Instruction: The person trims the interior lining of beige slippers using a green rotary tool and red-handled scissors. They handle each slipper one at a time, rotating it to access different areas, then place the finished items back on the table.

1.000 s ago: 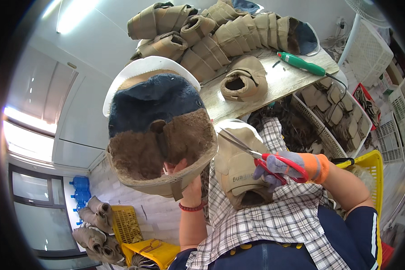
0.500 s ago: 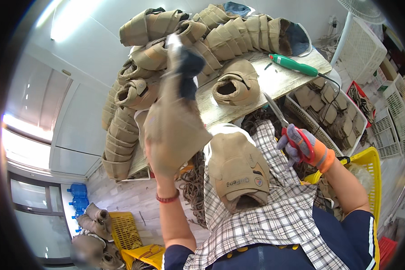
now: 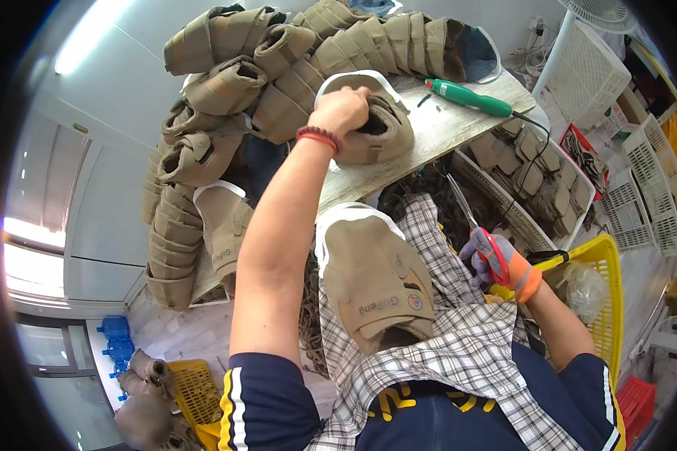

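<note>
My left hand [image 3: 344, 113] reaches forward to the bench, its fingers curled over the edge of a beige shoe upper [image 3: 387, 143] with a white rim. Part of that upper is hidden by the hand. In a grey and orange glove, my right hand [image 3: 498, 263] holds scissors [image 3: 466, 207] with red handles; the blades point up and away, slightly apart. Another beige shoe upper [image 3: 380, 278] lies on my lap over a checked apron [image 3: 459, 342], its white-edged toe end away from me.
Stacked uppers [image 3: 361, 56] crowd the bench [image 3: 459, 120], and another upper [image 3: 224, 233] hangs at its left edge. A green corded tool [image 3: 470, 98] lies there. To the right stand a white crate [image 3: 523, 237] of beige pieces and a yellow basket [image 3: 605, 293].
My left hand has moved from the left side, where it swung a blurred upper, to the upper on the bench. My right hand still holds the scissors. The view has shifted slightly.
</note>
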